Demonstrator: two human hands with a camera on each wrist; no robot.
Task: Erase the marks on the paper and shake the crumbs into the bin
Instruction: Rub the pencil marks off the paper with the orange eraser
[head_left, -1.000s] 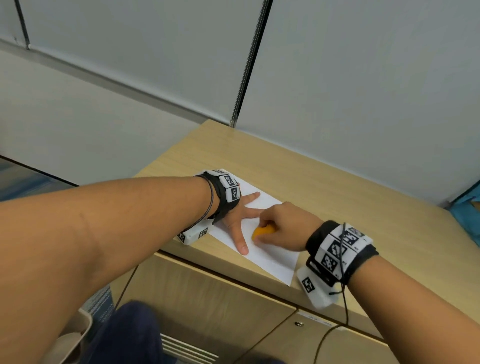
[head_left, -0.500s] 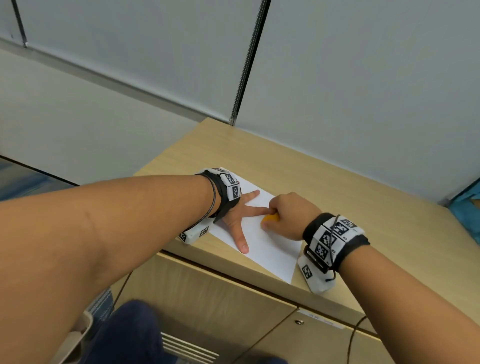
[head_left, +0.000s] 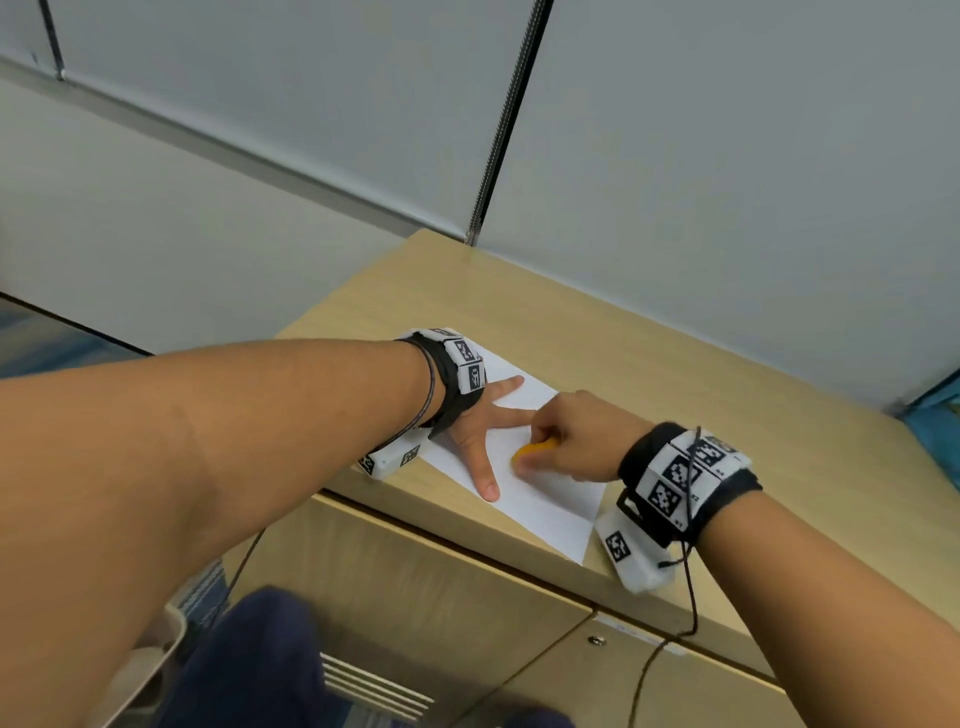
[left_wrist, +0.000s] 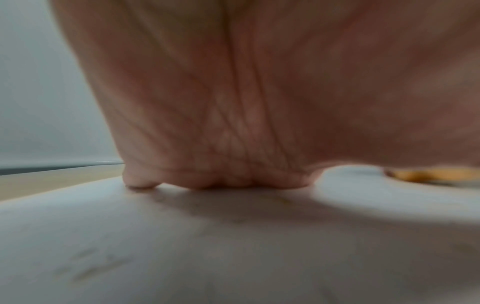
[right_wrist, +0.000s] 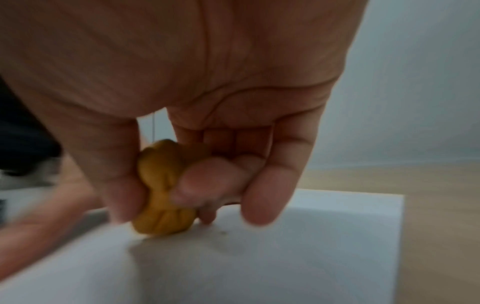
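A white sheet of paper (head_left: 540, 499) lies on the wooden cabinet top (head_left: 649, 374), near its front edge. My left hand (head_left: 480, 431) lies flat on the sheet with fingers spread, pressing it down. My right hand (head_left: 566, 441) pinches an orange eraser (head_left: 532, 448) between thumb and fingers and holds its lower end against the paper (right_wrist: 285, 257). In the right wrist view the eraser (right_wrist: 162, 191) is a lumpy orange piece touching the sheet. The left wrist view shows my palm (left_wrist: 233, 102) on the paper (left_wrist: 233, 246), with the eraser (left_wrist: 426, 174) at the right. Marks on the paper are too faint to make out.
Grey partition walls (head_left: 701, 156) rise behind the cabinet top. Cabinet doors (head_left: 415, 582) lie below the front edge. A pale container rim (head_left: 150, 660) shows at lower left beside my dark-clothed leg (head_left: 260, 660). Something blue (head_left: 935, 426) sits at the far right.
My right hand has slid the eraser back and forth across the paper, away from me and then back toward me. The left hand has stayed flat on the sheet.
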